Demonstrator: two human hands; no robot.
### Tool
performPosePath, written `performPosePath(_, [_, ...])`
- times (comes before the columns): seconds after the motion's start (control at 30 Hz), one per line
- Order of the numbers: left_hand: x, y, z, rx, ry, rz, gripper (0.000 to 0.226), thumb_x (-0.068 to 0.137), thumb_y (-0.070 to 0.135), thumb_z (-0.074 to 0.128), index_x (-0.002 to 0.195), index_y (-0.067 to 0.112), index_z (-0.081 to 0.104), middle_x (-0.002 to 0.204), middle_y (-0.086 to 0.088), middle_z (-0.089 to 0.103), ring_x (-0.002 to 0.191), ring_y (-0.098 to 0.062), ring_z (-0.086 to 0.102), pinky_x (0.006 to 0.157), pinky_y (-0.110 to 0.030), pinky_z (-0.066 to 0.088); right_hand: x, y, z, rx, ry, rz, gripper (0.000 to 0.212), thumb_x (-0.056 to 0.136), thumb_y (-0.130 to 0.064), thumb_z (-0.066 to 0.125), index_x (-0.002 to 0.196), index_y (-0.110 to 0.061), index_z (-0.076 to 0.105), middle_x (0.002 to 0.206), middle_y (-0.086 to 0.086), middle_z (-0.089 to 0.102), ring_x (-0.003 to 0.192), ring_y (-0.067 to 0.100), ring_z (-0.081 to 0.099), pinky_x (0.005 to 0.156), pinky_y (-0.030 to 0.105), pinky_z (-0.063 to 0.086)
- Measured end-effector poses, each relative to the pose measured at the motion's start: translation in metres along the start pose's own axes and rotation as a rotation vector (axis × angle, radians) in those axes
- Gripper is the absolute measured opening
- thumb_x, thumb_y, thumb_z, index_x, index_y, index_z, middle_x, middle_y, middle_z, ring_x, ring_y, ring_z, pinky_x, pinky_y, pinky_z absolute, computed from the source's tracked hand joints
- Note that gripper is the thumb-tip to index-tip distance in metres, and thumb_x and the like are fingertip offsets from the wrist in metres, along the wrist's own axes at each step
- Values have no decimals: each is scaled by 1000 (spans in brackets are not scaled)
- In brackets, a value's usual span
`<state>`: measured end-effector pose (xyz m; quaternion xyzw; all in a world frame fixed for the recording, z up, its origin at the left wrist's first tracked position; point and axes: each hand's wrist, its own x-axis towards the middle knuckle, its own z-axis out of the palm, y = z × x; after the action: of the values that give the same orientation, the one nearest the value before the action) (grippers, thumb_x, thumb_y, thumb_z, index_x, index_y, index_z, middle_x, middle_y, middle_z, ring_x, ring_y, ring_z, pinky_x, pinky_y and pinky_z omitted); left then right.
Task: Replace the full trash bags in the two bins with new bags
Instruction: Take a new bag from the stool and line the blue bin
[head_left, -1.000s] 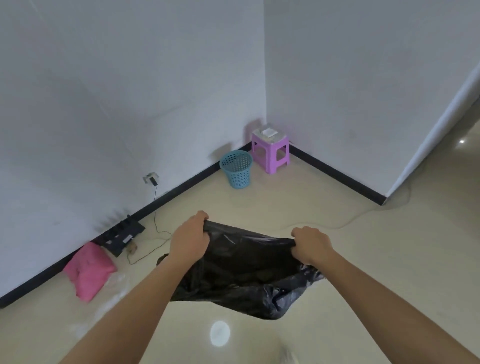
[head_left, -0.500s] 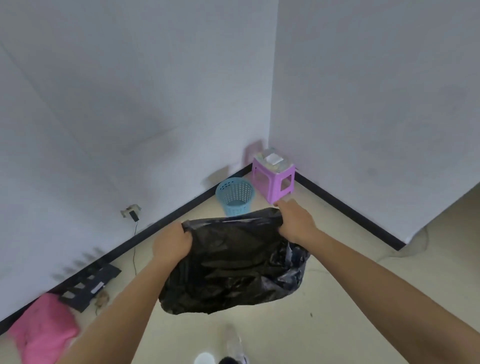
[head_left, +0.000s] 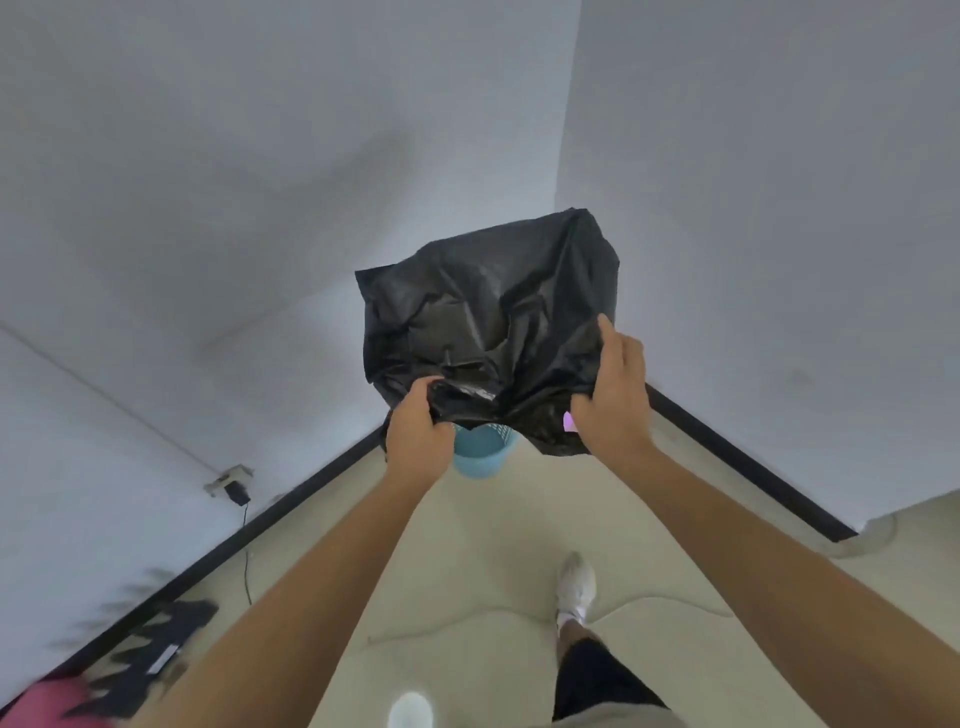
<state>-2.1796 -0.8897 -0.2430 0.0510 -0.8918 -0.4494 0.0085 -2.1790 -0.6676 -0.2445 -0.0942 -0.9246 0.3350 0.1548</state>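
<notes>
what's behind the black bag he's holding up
Below the black bag, held by the left hand and right hand, the blue basket bin shows. Only a sliver of something purple peeks out; the rest is covered.

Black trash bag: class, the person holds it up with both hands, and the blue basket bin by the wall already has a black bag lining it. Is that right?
Not quite. In the head view both hands, left and right, do grip the black trash bag, but the blue basket bin shows no liner; its visible rim and mesh are bare.
</notes>
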Motion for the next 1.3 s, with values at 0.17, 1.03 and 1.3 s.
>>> performPosePath(0.17, [92,-38,50,-107,-98,-301,49,87,-3,29,106,29,61,83,-8,67,68,-27,68,59,-46,61,83,62,74,9,-245,269,61,85,0,53,143,-13,44,148,13,32,137,35,28,115,47,32])
performPosePath(1.03, [277,-125,131,-190,-365,-655,47,97,-7,27,115,18,62,115,-9,61,102,-23,57,81,-29,50,197,108,229,70,-601,363,75,87,-11,58,152,-28,24,153,3,40,136,27,43,115,45,37])
performPosePath(1.3, [300,-230,207,-303,-257,-759,54,92,-9,30,98,24,72,106,-6,68,103,-28,63,93,-46,55,192,161,334,101,-648,247,71,92,-12,56,154,-28,24,155,-1,39,140,22,39,115,34,29])
